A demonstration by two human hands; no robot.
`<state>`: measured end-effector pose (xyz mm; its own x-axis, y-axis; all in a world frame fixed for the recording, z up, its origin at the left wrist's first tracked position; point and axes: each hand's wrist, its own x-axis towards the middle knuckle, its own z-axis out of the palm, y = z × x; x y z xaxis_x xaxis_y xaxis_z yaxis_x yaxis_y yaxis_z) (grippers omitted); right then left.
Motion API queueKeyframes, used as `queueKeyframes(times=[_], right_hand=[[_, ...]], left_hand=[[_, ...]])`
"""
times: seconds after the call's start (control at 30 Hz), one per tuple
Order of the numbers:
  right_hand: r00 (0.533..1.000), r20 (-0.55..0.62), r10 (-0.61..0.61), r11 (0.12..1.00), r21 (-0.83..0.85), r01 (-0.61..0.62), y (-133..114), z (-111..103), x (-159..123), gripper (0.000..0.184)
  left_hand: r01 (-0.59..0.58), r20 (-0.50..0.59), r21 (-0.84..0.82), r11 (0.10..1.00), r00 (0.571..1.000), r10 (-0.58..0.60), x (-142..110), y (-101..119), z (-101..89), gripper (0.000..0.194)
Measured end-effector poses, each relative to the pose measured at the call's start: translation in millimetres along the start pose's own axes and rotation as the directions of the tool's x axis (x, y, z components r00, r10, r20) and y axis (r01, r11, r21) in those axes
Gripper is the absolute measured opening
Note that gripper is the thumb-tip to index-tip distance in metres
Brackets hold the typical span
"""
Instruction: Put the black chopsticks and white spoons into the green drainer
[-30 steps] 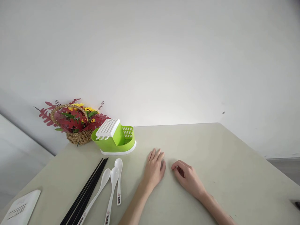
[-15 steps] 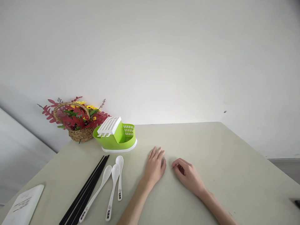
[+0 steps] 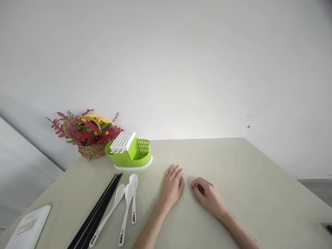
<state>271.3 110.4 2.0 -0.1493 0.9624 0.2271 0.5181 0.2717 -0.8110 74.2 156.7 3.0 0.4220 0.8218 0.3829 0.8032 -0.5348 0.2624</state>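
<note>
My left hand point(image 3: 172, 185) lies flat on the beige table point(image 3: 233, 166), fingers stretched out and holding nothing. My right hand point(image 3: 207, 195) rests beside it, fingers loosely curled under, with nothing visible in them. Left of my hands lie three white spoons point(image 3: 129, 204) side by side, and further left a bundle of black chopsticks point(image 3: 100, 211). A green cutlery holder point(image 3: 129, 155) with a white slotted lid stands behind them near the wall.
A wicker basket point(image 3: 88, 136) with red leaves and yellow flowers stands at the back left against the white wall. A white printed card point(image 3: 28, 228) lies at the table's near left corner. A dark object point(image 3: 329, 228) shows at the right edge.
Both hands stay where they were. Only the view has shifted slightly, moving the objects a little in the picture.
</note>
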Motion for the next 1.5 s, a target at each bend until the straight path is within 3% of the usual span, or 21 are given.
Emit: queueKeyframes(times=[1.5], right_hand=[[1.000, 0.015, -0.007, 0.998, -0.069, 0.008, -6.0, -0.7, -1.2, 0.023]], left_hand=[[0.005, 0.000, -0.011, 1.000, 1.000, -0.005, -1.1, 2.4, -0.6, 0.040]])
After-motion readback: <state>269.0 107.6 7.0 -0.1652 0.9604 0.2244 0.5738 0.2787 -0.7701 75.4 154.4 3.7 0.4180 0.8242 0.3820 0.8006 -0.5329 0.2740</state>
